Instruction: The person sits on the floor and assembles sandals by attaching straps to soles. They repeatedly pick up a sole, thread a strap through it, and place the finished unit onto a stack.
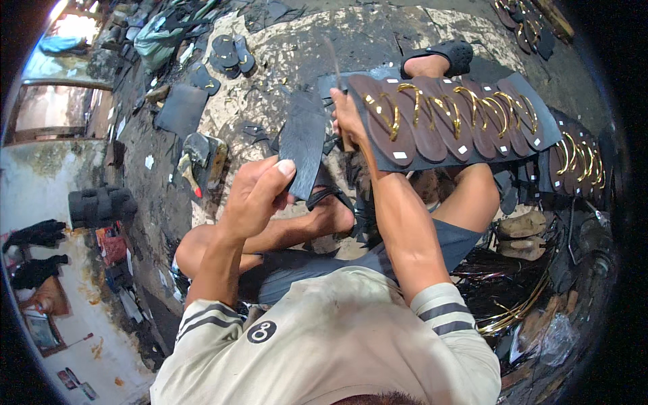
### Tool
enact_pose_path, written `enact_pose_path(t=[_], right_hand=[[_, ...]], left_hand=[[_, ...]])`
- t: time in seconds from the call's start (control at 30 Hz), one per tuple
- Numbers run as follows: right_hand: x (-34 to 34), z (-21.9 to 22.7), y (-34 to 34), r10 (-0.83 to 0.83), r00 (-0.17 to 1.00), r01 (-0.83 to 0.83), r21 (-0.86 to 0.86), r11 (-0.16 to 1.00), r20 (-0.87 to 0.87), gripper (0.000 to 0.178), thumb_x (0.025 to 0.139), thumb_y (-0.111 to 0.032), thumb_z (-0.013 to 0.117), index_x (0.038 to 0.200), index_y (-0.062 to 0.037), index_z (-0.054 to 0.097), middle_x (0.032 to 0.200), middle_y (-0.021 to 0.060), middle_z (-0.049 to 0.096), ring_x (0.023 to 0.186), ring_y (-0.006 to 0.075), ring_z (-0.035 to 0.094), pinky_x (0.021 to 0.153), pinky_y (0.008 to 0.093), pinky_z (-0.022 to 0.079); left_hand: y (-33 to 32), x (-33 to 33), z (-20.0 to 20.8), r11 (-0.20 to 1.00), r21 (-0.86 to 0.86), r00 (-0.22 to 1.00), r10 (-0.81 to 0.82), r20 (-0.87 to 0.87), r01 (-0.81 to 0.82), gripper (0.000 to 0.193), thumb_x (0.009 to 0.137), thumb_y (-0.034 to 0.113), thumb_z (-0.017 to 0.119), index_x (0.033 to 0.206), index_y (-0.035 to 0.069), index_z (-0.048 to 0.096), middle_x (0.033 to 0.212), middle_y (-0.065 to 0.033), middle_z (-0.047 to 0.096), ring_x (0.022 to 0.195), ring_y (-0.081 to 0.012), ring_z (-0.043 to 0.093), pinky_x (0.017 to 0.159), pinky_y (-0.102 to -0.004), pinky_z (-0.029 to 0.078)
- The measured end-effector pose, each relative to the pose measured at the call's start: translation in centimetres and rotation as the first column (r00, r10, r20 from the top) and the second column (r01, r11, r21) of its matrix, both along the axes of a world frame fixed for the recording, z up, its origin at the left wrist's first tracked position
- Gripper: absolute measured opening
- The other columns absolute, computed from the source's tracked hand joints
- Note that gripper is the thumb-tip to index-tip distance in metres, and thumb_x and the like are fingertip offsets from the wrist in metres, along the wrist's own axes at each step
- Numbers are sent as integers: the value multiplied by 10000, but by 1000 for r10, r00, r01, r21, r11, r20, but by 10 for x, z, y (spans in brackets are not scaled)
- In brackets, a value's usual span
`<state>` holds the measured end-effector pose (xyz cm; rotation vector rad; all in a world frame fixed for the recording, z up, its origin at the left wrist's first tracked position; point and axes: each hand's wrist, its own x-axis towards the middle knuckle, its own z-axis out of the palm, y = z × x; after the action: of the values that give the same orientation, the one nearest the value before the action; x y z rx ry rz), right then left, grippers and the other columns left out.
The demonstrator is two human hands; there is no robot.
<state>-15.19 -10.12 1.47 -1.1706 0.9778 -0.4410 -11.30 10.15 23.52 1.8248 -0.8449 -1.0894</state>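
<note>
My left hand (260, 189) pinches the lower end of a dark rubber piece (302, 145) between thumb and fingers. The piece stands tilted in front of me, its upper end near the ground. Just right of it, my right hand (346, 118) is closed round a knife (335, 64). Its thin blade points away from me and looks blurred; the handle's end shows below the fist. Beside my right forearm, a row of brown sandals (418, 125) with shiny gold straps lies on a dark sheet (540, 115) above my right leg.
More gold-strapped sandals (580, 162) lie at the far right. A black clog (439, 57) is on my right foot. Loose dark soles (229, 55) and a flat rubber sheet (182, 108) lie ahead left. A hammer-like tool (191, 177) with a red tip rests left of my hand.
</note>
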Motion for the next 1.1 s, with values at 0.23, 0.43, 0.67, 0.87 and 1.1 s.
enact_pose_path(t=[0.23, 0.43, 0.67, 0.87, 1.1], right_hand=[[-42, 100, 92, 30, 868, -37, 5, 999, 496, 390, 1038, -354, 498, 1247, -26, 480, 752, 0, 520, 558, 77, 512, 455, 250, 434], [-183, 103, 82, -118, 964, 119, 7, 993, 239, 370, 1043, -268, 501, 1333, -45, 448, 755, -8, 512, 577, 66, 508, 538, 235, 484], [-260, 97, 109, -132, 974, 126, -44, 991, -183, 371, 1021, -269, 538, 1304, -37, 480, 769, 8, 576, 628, 80, 581, 506, 237, 481], [-269, 97, 152, -60, 933, -41, -270, 962, -355, 339, 994, -245, 578, 1190, 27, 529, 912, 197, 666, 744, 317, 674, 654, 397, 537], [-236, 95, 142, -17, 907, -216, -501, 838, -421, 339, 947, -225, 631, 1150, 30, 540, 1036, 276, 655, 919, 469, 644, 734, 490, 541]], left_hand=[[-20, 58, -126, 805, -68, 629, 405, -664, -590, 579, 962, 622, 470, 1092, 64, 559, 900, -80, 584, 733, -140, 525, 667, -285, 450], [-81, -65, -284, 931, 1, 671, 265, -693, -366, 345, 991, 336, 533, 1202, 69, 587, 978, -70, 651, 812, -228, 636, 652, -371, 543], [-131, -64, -271, 906, 217, 827, 421, -372, -363, 496, 852, 370, 761, 1158, 7, 618, 1008, -100, 675, 817, -216, 646, 738, -378, 533], [-108, -56, -203, 900, 25, 667, 340, -662, -434, 539, 876, 406, 744, 1158, -34, 612, 1024, -115, 691, 868, -220, 691, 750, -348, 584], [-92, -38, -146, 882, 24, 582, 331, -743, -470, 407, 937, 340, 681, 1170, 13, 615, 1031, -102, 697, 864, -194, 698, 751, -345, 596]])
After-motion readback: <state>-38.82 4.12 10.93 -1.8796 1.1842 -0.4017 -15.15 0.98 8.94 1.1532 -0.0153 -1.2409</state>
